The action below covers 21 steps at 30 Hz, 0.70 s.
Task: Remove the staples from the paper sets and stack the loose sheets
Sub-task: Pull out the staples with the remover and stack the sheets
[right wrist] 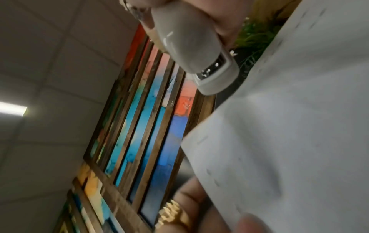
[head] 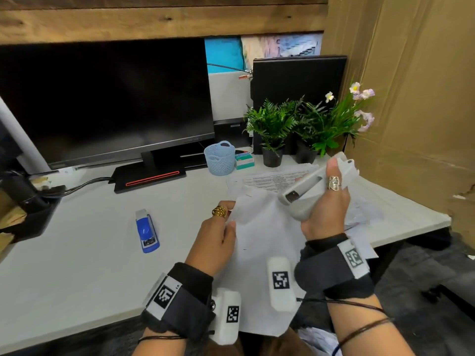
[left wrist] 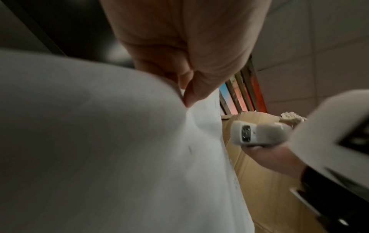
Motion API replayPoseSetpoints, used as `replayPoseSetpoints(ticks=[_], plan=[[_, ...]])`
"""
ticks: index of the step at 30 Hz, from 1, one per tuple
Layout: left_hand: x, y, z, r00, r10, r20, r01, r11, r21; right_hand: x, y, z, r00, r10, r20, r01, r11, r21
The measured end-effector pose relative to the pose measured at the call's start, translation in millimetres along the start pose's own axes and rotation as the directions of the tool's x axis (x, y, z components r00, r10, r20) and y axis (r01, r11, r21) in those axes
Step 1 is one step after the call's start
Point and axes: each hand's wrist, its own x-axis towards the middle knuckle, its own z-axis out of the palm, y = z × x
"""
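- While the left hand (head: 214, 237) pinches the upper left corner of the paper set (head: 262, 242) between thumb and fingers, the sheets are lifted off the desk (head: 84, 255), their lower part hanging past its near edge.
- The right hand (head: 326, 209) is wrapped around a white staple remover (head: 303, 191), its metal tip just beside the set's top edge, apart from it.
- Loose sheets (head: 272, 179) lie beyond, near the desk's right edge.
- A blue stapler (head: 147, 233) lies well apart on the left, with bare desk around it.
- Monitor (head: 102, 98), basket (head: 219, 158) and plants (head: 272, 124) line the far side.
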Motion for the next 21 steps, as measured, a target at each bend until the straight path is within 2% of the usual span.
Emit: replayPoseSetpoints(ticks=[4, 6, 11, 21], plan=[[-3.8, 11.7, 2.6, 0.999, 0.048, 0.026, -0.049, 0.999, 0.014, -4.2, 6.3, 16.1, 0.986, -0.167, -0.001, 0.166, 0.983, -0.072], [-6.0, 13.8, 2.2, 0.998, 0.059, 0.022, -0.059, 0.998, 0.028, -4.1, 9.1, 18.7, 0.98, -0.198, 0.022, 0.199, 0.973, -0.114], [-9.2, 15.1, 0.2, 0.998, 0.06, 0.031, -0.061, 0.998, 0.025, -5.5, 15.4, 22.4, 0.98, -0.15, 0.127, 0.175, 0.96, -0.219], [-12.0, 10.4, -0.7, 0.994, 0.081, 0.068, -0.081, 0.997, 0.003, -10.5, 17.0, 27.0, 0.979, -0.154, 0.131, 0.183, 0.953, -0.243]])
